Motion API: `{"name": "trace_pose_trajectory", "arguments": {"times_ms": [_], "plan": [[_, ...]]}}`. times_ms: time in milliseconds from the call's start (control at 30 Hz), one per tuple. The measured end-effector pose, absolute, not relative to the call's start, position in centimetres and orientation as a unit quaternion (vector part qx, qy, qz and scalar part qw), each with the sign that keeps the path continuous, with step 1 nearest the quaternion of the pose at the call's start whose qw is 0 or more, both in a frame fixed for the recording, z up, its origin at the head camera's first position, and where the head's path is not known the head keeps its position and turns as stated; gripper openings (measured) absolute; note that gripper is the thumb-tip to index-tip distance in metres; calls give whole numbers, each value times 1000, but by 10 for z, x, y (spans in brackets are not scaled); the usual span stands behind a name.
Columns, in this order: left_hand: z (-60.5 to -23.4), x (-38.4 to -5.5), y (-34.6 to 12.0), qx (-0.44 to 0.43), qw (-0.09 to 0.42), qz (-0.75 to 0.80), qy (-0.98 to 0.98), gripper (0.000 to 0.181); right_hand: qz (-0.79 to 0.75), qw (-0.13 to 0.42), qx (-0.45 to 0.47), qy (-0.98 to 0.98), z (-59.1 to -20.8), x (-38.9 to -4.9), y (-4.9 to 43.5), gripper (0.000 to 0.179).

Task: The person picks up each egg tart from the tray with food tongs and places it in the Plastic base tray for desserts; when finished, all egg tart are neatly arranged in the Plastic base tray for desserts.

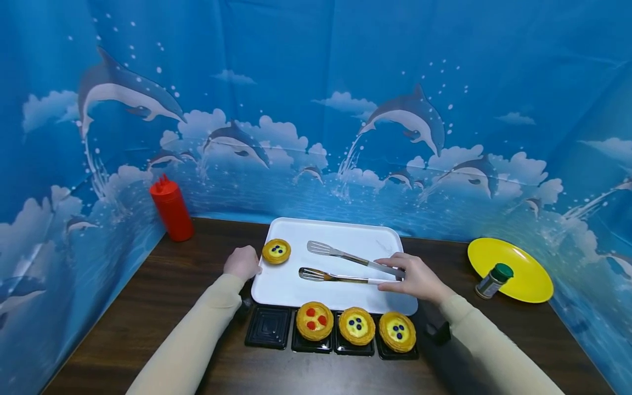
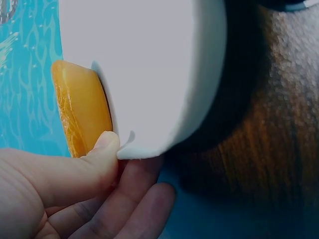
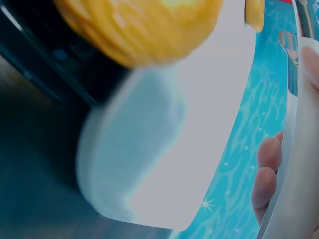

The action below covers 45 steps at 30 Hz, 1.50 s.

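Tongs are above the white tray, arms spread, with the right hand grasping their handle end. Behind hangs a blue dolphin cloth; before it stretches the dark bench. The tray sits near the middle, its left rim pinched by the left hand. Well to the right is a yellow plate; at the far left, a red bottle. Black dishes line the tray's near edge, three holding tarts, one red-topped and two blue-topped. Another tart sits on the tray, just beside the left thumb. Smallest is the shaker by the plate.

That tart's spot looks risky: if the left hand tugs or lifts the rim, it could slide off or get crushed by the thumb. Pulling the tray nearer would probably shove the dishes. Squeezing the tongs hard could crumble any pastry they catch, and a wide swing of the right arm might topple the shaker.
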<state>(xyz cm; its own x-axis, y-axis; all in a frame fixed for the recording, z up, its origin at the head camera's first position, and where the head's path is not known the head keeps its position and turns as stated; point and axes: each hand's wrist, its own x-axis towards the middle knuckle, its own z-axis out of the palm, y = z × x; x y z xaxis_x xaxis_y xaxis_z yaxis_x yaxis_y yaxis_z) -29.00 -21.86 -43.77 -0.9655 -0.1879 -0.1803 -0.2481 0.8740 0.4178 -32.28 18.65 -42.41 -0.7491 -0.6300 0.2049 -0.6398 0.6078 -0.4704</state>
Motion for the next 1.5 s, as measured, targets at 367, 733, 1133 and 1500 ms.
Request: {"name": "trace_pose_trajectory", "arguments": {"times_ms": [367,733,1133,1500], "plan": [[-436,-289,-218,-121,64,220,966,11,268,-8,343,-900,-432,-352,172,59],[-435,-289,-217,-127,66,213,967,12,264,-47,337,-902,-436,-370,153,57],[-433,-290,-214,-125,61,210,968,12,264,-72,330,-904,-440,-382,136,56],[-438,-292,-217,-121,53,197,971,15,255,-67,332,-906,-440,-382,107,53]]}}
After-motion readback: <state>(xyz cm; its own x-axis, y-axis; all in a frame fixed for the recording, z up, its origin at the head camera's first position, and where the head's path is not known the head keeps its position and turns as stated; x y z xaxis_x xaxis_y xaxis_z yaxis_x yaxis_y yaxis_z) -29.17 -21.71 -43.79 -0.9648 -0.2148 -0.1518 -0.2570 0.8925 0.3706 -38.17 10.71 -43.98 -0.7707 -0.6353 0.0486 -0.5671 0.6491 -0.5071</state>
